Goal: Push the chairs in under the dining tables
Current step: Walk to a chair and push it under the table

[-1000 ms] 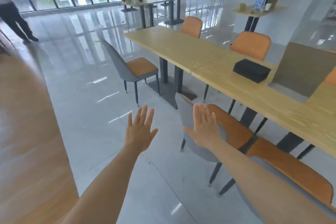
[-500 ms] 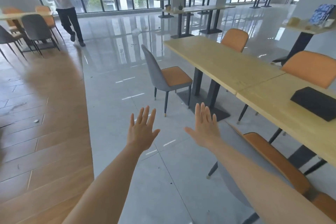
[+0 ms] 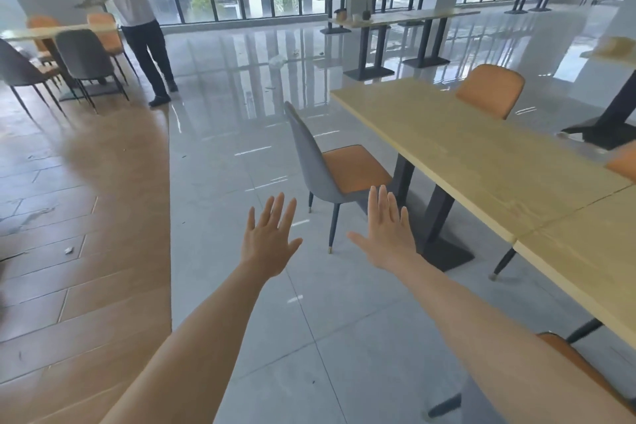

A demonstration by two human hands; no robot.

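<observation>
Left hand & right hand both spread flat, holding nothing, near but short of grey-backed chair, which stands pulled out beside dining table, so prob. not pushed in yet.

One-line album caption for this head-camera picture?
Both hands, left and right, open toward a pulled-out grey chair beside the dining table.

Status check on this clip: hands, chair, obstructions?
Left hand and right hand open, empty. Grey chair ahead, untouched, seat only partly under the table. Floor between looks clear.
</observation>
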